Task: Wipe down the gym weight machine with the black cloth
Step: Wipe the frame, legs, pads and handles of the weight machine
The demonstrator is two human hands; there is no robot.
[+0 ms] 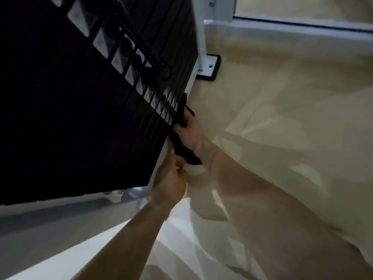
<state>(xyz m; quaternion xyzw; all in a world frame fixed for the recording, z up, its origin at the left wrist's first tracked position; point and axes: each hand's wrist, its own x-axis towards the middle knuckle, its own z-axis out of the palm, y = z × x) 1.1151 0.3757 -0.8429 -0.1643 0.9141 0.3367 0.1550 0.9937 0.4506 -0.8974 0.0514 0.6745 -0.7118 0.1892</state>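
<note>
The weight machine's black plate stack (80, 118) fills the upper left, with white number labels and a coiled selector-pin cord down its face. My right hand (191, 132) grips the black cloth (182, 116) and presses it against the lower edge of the stack; a tail of the cloth hangs down to about the wrist. My left hand (171, 178) is just below, fingers curled round a pale, blurred object at the machine's white frame edge; what it is I cannot tell.
The machine's white upright (198, 37) ends in a bolted foot plate on a black pad (210, 67). Beige floor (282, 98) spreads to the right. A white base rail (282, 27) runs along the top.
</note>
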